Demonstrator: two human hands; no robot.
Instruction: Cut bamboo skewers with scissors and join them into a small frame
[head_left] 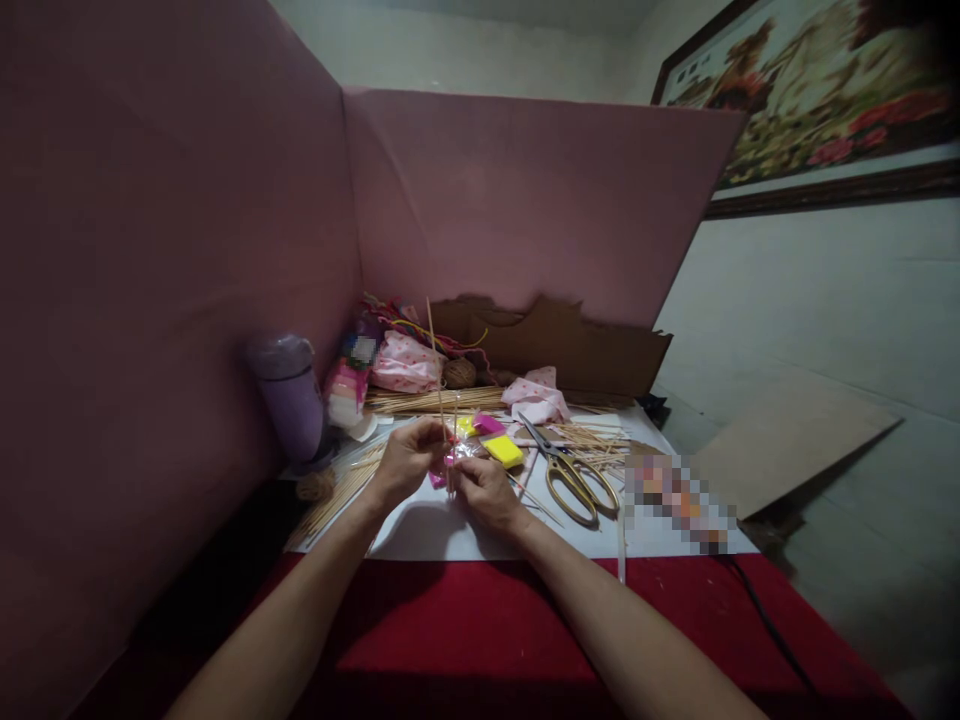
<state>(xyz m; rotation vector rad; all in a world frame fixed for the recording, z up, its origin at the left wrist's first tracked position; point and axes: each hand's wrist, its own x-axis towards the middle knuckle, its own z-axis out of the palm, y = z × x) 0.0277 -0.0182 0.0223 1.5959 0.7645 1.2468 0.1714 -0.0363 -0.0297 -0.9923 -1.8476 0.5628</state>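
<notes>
My left hand (411, 460) is closed, its fingertips pinching thin wooden sticks (436, 350) that stand nearly upright. My right hand (487, 492) is closed too, thumb and fingers pressed on the lower end of the sticks just below my left fingertips. A bit of pink shows at the sticks between the hands; what it is I cannot make out. Close behind the fingers lie a yellow packet (502, 450) and a magenta packet (488, 425). Scissors (571, 478) with gold-coloured handles rest to the right of my right hand, blades pointing away.
A purple lidded cup (289, 400) stands at left. Loose sticks (341, 500), a twine ball (459, 374), pink patterned cloth (537, 394) and colored cords surround the white sheet (420, 540). Torn cardboard (525, 345) leans behind. A dark cable (765, 615) crosses the red tablecloth (465, 625).
</notes>
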